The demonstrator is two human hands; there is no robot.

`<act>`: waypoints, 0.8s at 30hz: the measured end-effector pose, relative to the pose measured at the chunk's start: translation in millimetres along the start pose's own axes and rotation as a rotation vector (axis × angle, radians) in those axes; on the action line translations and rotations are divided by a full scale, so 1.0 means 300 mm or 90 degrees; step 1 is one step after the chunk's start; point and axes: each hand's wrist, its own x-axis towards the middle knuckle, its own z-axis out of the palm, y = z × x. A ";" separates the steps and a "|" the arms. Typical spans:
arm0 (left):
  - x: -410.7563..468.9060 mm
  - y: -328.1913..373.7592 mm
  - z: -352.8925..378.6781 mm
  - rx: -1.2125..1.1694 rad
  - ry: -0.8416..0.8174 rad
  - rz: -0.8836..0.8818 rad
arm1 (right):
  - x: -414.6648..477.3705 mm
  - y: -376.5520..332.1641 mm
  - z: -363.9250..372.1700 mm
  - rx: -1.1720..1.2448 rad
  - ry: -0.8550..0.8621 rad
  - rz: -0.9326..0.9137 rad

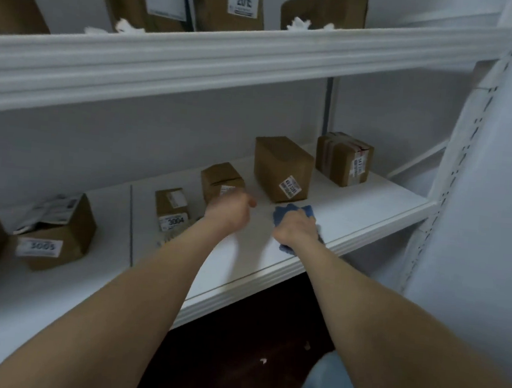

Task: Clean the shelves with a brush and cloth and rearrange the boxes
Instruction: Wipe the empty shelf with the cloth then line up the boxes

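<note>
A white metal shelf unit (454,180) fills the view, seen from above by a person whose two bare forearms reach in. The landmark here is the tall box (281,168), a brown cardboard carton with a white label, standing toward the right on the middle shelf (355,208).

Above the tall box runs the upper shelf (229,64), carrying several large brown cartons and scraps of white packing. Far to the left of the tall box lies a tilted carton (56,235) marked 3005. Just right of the tall box, apart from it, stands a taped box (344,159). Left of it sits a small box (221,181), and further left a smaller box (171,208) marked 3004.

The left hand (228,211) is in front of the small box, left of the tall box. It is blurred, so I cannot tell whether it is open or holding anything.

The right hand (296,231) is just in front of the tall box, fingers curled around a bunched blue cloth (290,212) that rests on the shelf board. No brush can be made out.

The cloth looks soft and light, likely to bunch and slide easily on the smooth board, so pressing down on it should work best. The boxes look stiff and probably light; taking them by opposite side faces seems sensible.
</note>
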 end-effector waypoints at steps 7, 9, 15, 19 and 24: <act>-0.231 -0.298 -0.074 0.070 0.052 -0.164 | -0.149 -0.245 0.154 -0.005 0.013 -0.134; -0.276 -0.344 -0.048 0.093 -0.043 -0.218 | -0.172 -0.302 0.200 -0.007 0.012 -0.153; -0.325 -0.386 -0.003 0.004 -0.111 -0.246 | -0.155 -0.277 0.172 -0.003 -0.027 -0.176; -0.369 -0.427 -0.027 -0.014 -0.095 -0.264 | -0.166 -0.285 0.167 -0.046 -0.032 -0.140; -0.444 -0.570 -0.172 -0.064 0.044 -0.361 | -0.242 -0.408 0.225 -0.049 -0.073 -0.232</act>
